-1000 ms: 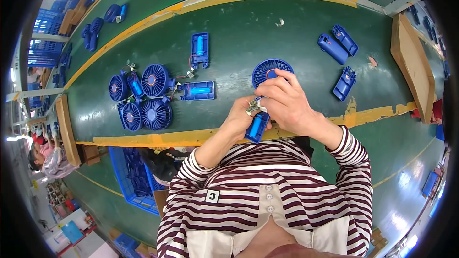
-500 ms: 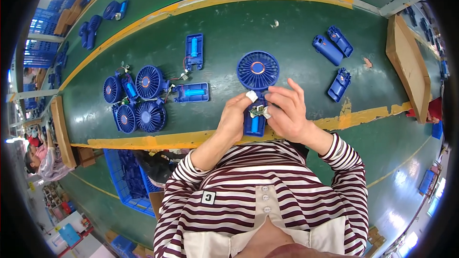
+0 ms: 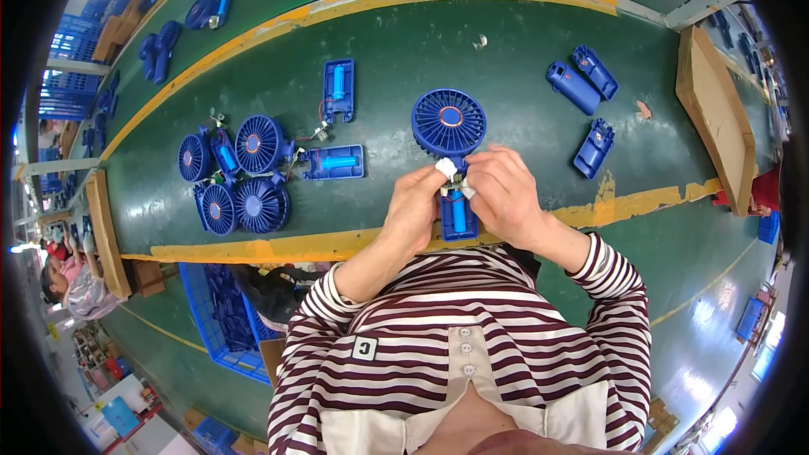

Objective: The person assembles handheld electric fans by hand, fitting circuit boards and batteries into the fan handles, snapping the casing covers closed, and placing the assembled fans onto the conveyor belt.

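A blue handheld fan (image 3: 449,122) lies on the green table in front of me, its round grille pointing away. Its handle half (image 3: 459,226) is uncovered, with a light-blue battery cell (image 3: 458,212) inside. My left hand (image 3: 415,206) grips the fan's neck from the left, a white wrap on its thumb. From the right, my right hand (image 3: 504,200) has its fingers closed at the same neck, a white wrap also on a fingertip. Between the fingertips is a small circuit board (image 3: 455,183) with wires, partly hidden.
Several blue fans (image 3: 259,145) with loose boards cluster at left, beside open handle halves (image 3: 339,91) holding batteries. Blue handle shells (image 3: 575,87) lie at right. Cardboard barriers (image 3: 716,122) stand at both table ends. A blue crate (image 3: 221,320) of parts sits below the left edge.
The circuit board has shifted from above the battery up toward the fan's neck. My right hand's raised fingers have folded down, and its fingertips have moved closer to the left hand.
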A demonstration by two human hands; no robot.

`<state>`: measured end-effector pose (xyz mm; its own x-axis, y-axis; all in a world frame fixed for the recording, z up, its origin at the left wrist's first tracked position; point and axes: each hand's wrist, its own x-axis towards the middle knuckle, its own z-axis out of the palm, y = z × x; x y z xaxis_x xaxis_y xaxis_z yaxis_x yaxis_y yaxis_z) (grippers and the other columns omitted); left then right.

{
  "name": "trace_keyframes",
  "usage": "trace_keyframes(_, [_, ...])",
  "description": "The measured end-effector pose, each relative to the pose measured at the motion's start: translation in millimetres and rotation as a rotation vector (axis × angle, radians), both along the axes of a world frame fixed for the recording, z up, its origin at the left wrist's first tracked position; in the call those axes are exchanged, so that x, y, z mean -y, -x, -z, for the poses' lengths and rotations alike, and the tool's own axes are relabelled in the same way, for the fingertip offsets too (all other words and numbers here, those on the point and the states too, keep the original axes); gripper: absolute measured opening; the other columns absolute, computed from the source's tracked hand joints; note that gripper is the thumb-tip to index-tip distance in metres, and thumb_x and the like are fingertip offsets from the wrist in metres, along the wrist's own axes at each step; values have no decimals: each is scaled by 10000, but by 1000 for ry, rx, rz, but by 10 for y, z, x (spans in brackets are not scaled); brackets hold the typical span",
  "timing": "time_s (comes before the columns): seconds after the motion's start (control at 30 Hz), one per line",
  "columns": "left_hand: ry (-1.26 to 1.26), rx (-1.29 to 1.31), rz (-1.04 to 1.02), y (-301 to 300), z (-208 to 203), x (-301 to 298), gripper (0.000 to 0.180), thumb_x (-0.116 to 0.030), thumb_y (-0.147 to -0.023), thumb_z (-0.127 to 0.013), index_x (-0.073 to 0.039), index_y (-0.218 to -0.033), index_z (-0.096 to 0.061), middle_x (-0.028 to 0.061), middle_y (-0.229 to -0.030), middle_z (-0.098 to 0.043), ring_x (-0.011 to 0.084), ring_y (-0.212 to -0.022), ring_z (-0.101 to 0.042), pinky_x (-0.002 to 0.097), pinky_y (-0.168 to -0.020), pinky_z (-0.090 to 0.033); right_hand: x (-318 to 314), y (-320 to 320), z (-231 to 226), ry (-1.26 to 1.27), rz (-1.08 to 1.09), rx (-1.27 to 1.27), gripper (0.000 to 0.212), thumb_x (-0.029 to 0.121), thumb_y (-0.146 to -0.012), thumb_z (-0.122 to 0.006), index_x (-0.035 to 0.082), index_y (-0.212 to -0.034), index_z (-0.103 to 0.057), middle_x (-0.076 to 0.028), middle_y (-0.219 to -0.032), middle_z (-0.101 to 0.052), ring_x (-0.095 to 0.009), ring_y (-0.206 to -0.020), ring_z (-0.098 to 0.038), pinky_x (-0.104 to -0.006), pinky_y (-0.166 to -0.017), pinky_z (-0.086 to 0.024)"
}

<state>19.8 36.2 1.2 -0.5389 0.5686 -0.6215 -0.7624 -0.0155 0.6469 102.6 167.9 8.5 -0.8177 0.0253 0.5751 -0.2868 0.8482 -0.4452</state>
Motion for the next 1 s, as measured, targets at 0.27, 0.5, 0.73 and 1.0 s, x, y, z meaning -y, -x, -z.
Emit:
trace_keyframes(0.27, [-10, 75, 12, 114, -118, -4, 160, -149, -847, -467, -22, -802, -552, 15, -646, -507, 89, -521, -445, 243, -453, -339, -129, 120, -225, 218, -106, 185, 153, -66, -666, -550, -31, -808, -506, -127, -955, -500, -285, -781, -551, -346, -648, -470])
trace_keyframes(0.5, [-93, 123, -16, 110, -205, 13, 194, -128, -863, -456, 29, -925, -551, 72, -796, -584, 127, -633, -547, 264, -516, -429, -135, 128, -236, 252, -135, 252, 152, -87, -668, -523, -52, -815, -508, -138, -973, -490, -295, -824, -541, -348, -676, -458])
trace_keyframes(0.73, [-139, 135, -7, 113, -188, 25, 175, -116, -864, -451, 9, -943, -544, 69, -807, -592, 133, -655, -579, 278, -543, -486, -144, 128, -256, 229, -149, 304, 192, -108, -652, -518, -68, -839, -512, -154, -986, -488, -309, -863, -534, -361, -708, -456])
trace_keyframes(1.0, [-84, 111, 44, 85, -181, 60, 186, -141, -868, -440, -4, -894, -564, 60, -777, -596, 124, -636, -582, 271, -550, -495, -102, 101, -250, 79, -164, 280, 201, -108, -640, -526, -63, -835, -501, -164, -989, -489, -310, -845, -533, -357, -686, -466])
